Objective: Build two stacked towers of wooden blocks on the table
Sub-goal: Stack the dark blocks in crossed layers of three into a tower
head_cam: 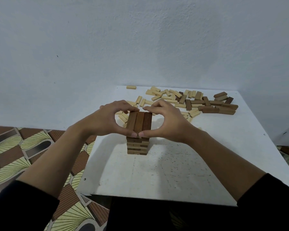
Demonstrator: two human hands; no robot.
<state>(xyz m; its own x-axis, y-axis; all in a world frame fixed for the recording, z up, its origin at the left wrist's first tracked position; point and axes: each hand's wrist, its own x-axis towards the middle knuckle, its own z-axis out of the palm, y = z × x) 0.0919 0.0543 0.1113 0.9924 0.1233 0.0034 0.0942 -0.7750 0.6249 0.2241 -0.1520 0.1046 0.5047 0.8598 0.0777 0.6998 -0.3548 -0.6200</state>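
On the near-middle of the white table [157,172], the tower of dark wooden blocks [137,145] is standing several crossed layers high, and both hands are clasping its top layer [139,122] from either side. The left hand [105,119] and right hand [167,120] are mirroring each other. The thumbs [133,134] are pressing the near ends of the three brown blocks and the curled fingers are hooking over the far ends, so each hand is pinching the layer lengthwise. The three blocks are lying side by side, long axis running straight away from the person, both hands equally near. They are looking flush and smooth, the right one darkest; squaring them seems the step in hand. Beyond, well apart, loose pale blocks [163,95] are lying scattered, with loose dark blocks [218,105] to their right, likely stock for further layers and the second tower.
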